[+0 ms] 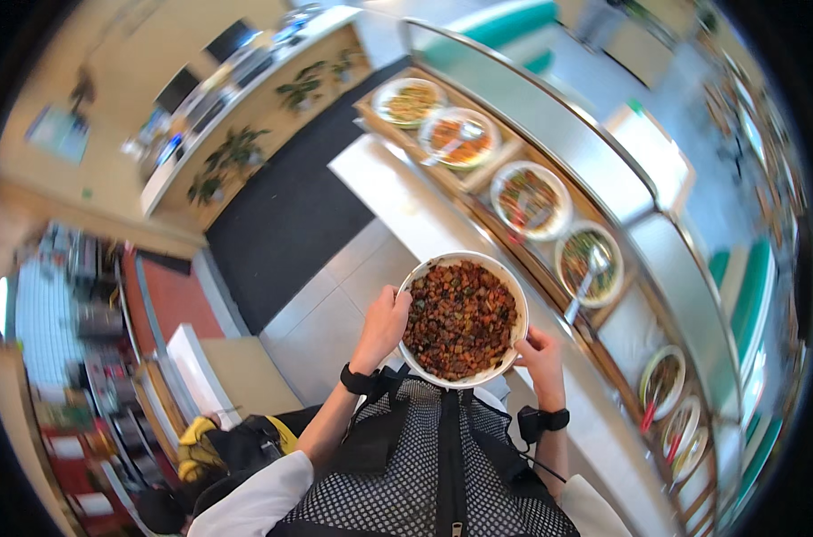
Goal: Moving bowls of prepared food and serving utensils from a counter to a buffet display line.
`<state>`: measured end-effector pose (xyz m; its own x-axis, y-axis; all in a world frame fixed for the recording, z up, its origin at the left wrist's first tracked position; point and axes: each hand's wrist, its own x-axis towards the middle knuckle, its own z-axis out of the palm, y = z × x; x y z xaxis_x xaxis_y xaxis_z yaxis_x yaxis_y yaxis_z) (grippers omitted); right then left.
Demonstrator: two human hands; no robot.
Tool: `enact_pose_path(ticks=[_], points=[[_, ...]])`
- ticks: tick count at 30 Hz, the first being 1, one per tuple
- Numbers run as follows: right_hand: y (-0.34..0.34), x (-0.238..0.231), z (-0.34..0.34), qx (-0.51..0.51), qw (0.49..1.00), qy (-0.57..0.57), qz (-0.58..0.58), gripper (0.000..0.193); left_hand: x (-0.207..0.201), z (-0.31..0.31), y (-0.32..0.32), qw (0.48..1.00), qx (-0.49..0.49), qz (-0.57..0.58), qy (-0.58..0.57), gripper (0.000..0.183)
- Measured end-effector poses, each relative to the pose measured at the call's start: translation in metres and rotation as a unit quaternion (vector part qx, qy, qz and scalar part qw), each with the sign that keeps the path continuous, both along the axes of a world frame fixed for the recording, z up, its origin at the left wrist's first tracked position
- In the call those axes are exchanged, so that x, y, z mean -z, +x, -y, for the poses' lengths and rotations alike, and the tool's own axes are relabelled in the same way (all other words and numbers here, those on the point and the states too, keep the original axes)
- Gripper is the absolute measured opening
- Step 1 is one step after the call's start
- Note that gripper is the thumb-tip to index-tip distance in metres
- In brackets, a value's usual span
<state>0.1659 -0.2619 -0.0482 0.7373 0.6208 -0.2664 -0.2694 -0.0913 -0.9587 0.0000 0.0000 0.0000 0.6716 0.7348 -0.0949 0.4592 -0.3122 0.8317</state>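
Note:
A round white bowl full of dark brown and reddish diced food is held level in front of my body. My left hand grips its left rim, the thumb at the edge. On the right side my right hand has hold of the lower rim, fingers partly hidden beneath. Just beyond the bowl, to the right, a serving counter carries round dishes: one with greens and a metal spoon, and another with mixed food and a red-handled spoon.
A long white ledge runs along the wooden serving counter, with a glass guard behind it. More dishes, such as an orange-red one, stand farther along. A dark mat covers floor at left; a yellow-and-black bag lies lower left.

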Motion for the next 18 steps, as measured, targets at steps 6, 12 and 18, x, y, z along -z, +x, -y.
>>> enact_pose_path(ticks=[6,12,18], points=[[-0.069,-0.035,-0.178,-0.176,0.984,-0.013,0.036,0.035,0.024,-0.109,-0.158,0.985,-0.151,0.053,0.071,0.040],[-0.109,-0.053,-0.353,-0.329,0.940,-0.058,0.067,0.035,0.040,-0.204,-0.243,0.942,-0.311,0.118,0.045,0.040],[-0.128,-0.098,-0.544,-0.461,0.881,-0.042,0.097,0.039,0.036,-0.310,-0.279,0.892,-0.417,0.157,0.076,0.040]])
